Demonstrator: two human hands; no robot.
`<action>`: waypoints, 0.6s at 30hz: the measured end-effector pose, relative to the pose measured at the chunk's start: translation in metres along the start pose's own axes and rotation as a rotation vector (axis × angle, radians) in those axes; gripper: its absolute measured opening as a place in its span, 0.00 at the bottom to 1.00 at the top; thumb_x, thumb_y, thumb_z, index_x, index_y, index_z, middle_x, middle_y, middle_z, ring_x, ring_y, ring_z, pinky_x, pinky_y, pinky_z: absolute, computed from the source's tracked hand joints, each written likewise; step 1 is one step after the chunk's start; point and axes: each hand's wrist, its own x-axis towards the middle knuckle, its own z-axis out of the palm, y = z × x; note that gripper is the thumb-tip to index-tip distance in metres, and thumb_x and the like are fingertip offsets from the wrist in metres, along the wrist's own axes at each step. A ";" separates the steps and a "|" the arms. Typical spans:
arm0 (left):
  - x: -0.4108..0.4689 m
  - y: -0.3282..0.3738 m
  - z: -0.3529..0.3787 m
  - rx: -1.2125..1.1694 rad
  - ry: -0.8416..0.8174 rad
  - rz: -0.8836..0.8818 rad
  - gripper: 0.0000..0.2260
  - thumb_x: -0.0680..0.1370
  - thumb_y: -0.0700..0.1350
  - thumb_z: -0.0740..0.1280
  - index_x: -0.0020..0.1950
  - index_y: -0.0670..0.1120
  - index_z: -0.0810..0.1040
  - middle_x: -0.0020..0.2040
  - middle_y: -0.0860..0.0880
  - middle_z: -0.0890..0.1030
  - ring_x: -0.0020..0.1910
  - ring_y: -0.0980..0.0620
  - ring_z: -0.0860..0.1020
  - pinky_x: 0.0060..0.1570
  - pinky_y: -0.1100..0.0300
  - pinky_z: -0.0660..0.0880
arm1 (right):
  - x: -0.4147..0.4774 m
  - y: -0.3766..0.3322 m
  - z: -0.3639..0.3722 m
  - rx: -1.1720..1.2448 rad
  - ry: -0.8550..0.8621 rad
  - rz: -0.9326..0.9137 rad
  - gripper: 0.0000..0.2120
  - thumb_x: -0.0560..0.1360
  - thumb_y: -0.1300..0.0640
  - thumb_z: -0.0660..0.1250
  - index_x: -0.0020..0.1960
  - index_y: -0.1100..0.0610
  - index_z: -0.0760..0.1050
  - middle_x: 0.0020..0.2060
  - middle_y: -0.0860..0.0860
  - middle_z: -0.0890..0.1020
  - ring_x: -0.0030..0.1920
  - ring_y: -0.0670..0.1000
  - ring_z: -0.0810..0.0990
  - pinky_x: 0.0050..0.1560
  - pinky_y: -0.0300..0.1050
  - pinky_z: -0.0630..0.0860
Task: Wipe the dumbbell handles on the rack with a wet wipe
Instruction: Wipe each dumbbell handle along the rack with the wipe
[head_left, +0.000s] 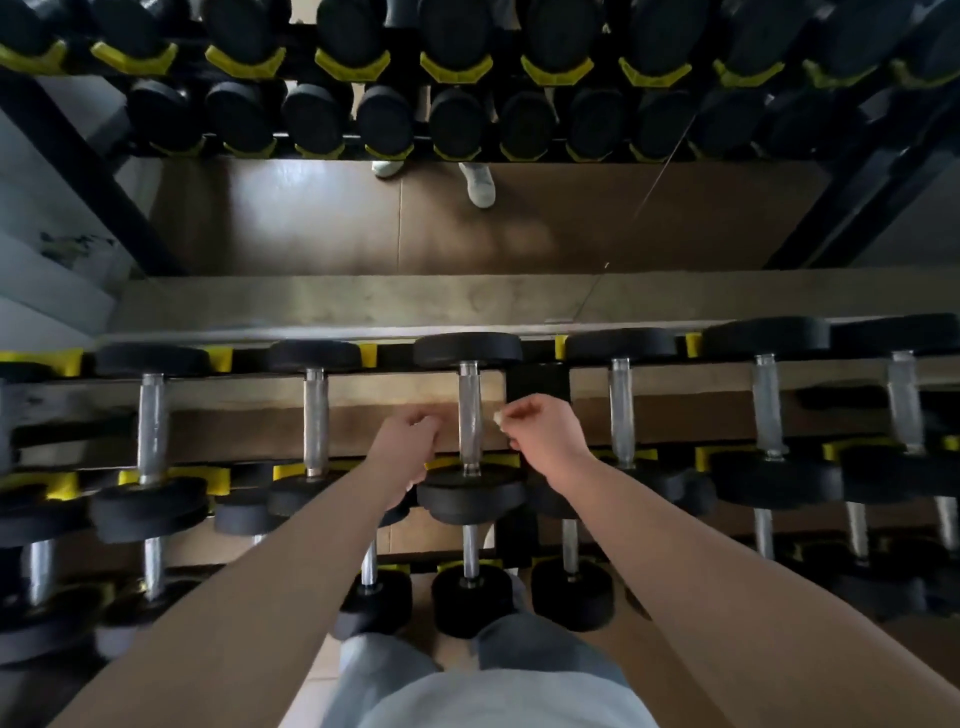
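Observation:
A row of black dumbbells with silver handles lies across the top tier of the rack (537, 382). The middle dumbbell's handle (469, 410) runs between my two hands. My right hand (540, 434) is just right of that handle, fingers curled, pinching a small white wipe (497, 417) at the fingertips. My left hand (408, 441) is just left of the handle with fingers curled; nothing shows in it. Neither hand clearly touches the handle.
More dumbbells sit on lower tiers, such as one (470, 582) in front of my legs. Yellow cradles (368, 354) separate the weights. A mirror behind the rack shows reflected dumbbells (457, 119) and white shoes (478, 184) on brown floor.

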 end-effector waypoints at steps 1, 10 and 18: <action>0.004 -0.002 0.003 -0.006 0.027 -0.025 0.11 0.84 0.43 0.61 0.60 0.50 0.82 0.41 0.47 0.78 0.31 0.54 0.69 0.25 0.62 0.63 | 0.008 0.001 -0.003 -0.007 -0.003 0.013 0.05 0.77 0.57 0.74 0.47 0.47 0.82 0.46 0.47 0.85 0.49 0.51 0.84 0.56 0.54 0.83; 0.020 -0.008 0.014 0.018 0.137 -0.053 0.08 0.82 0.48 0.68 0.59 0.52 0.83 0.49 0.46 0.85 0.35 0.51 0.72 0.30 0.61 0.69 | 0.054 -0.012 0.026 0.077 -0.028 0.039 0.11 0.79 0.55 0.70 0.59 0.46 0.84 0.53 0.49 0.86 0.52 0.54 0.84 0.58 0.55 0.83; 0.024 -0.009 0.009 0.152 0.013 -0.082 0.10 0.81 0.51 0.69 0.61 0.53 0.82 0.52 0.50 0.83 0.45 0.52 0.77 0.43 0.58 0.76 | 0.035 0.005 0.026 -0.571 -0.362 0.022 0.11 0.82 0.59 0.62 0.55 0.57 0.84 0.49 0.54 0.84 0.48 0.54 0.83 0.51 0.50 0.82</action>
